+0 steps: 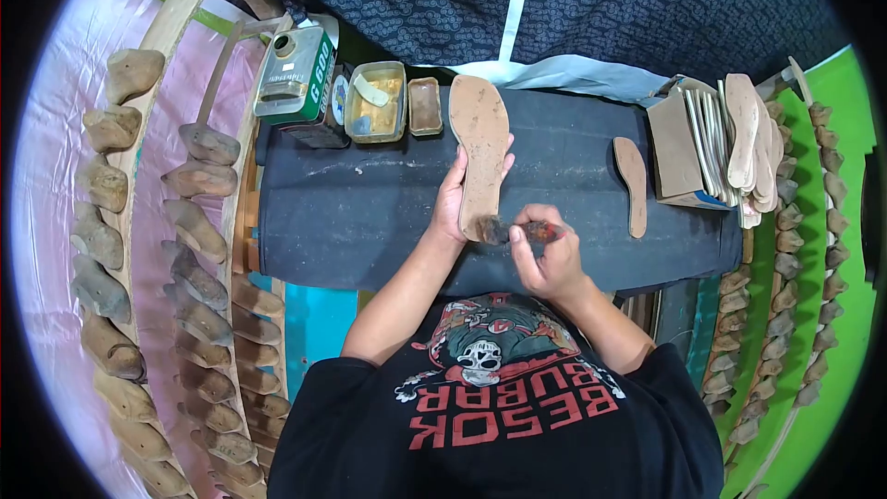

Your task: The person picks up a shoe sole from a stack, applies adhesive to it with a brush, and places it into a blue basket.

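Note:
A tan insole point(480, 143) lies lengthwise in my left hand point(453, 194), with the palm and thumb at its left side and fingertips showing past its right edge. My right hand point(551, 254) is closed round a brush point(536, 232) with a reddish handle. The brush's dark, worn bristles are at the heel end of the insole, the end nearest my body. Another insole point(631, 187) rests on the dark cloth-covered table to the right.
At the table's back left stand a green and white can point(296, 74), a yellowish tub point(375, 122) with pieces in it and a small tray point(425, 107). A box point(673, 152) of insoles is at the right. Racks of wooden shoe lasts point(100, 288) line both sides.

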The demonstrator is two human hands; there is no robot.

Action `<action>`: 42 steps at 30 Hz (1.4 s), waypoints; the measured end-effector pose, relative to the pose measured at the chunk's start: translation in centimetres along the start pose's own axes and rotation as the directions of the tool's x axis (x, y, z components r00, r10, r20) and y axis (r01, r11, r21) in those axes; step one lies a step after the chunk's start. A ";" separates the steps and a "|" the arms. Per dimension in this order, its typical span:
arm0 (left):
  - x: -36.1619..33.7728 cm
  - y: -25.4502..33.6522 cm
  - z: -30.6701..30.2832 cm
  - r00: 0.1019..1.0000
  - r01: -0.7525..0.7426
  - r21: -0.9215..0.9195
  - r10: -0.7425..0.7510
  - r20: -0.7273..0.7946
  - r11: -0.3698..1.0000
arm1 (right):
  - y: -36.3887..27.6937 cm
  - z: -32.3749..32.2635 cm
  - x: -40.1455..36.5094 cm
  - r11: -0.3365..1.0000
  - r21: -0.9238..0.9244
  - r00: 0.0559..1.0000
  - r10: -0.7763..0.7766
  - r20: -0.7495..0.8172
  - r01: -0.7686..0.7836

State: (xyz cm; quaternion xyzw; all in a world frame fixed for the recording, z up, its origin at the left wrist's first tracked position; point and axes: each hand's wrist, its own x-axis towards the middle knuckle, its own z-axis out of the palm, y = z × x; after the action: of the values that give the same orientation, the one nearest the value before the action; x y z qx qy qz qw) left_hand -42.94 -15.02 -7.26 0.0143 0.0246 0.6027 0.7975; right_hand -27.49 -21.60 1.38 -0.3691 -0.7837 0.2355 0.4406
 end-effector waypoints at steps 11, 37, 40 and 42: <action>0.4 -2.7 0.2 0.995 0.103 0.041 -0.102 -0.021 0.994 | 0.1 -1.4 -0.2 0.998 -0.069 0.996 0.003 -0.086 -0.009; -0.1 -9.6 1.1 0.985 0.168 0.172 -0.173 0.013 0.971 | 5.1 -9.9 -1.0 0.998 0.036 0.969 0.055 -0.241 -0.048; 0.2 -11.1 1.3 0.991 0.133 0.157 -0.136 0.009 0.979 | 6.0 -10.2 -2.2 1.000 0.019 0.988 0.027 -0.151 -0.024; 0.2 -11.4 0.0 0.978 0.185 0.164 -0.198 0.069 0.969 | 5.4 -10.3 -3.6 0.997 0.080 0.999 -0.004 -0.047 0.007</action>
State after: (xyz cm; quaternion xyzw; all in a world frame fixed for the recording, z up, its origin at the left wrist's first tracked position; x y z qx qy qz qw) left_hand -31.93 -17.91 -7.85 0.0999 0.0391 0.5180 0.8486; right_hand -15.38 -20.70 0.94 -0.3545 -0.7640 0.2567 0.4741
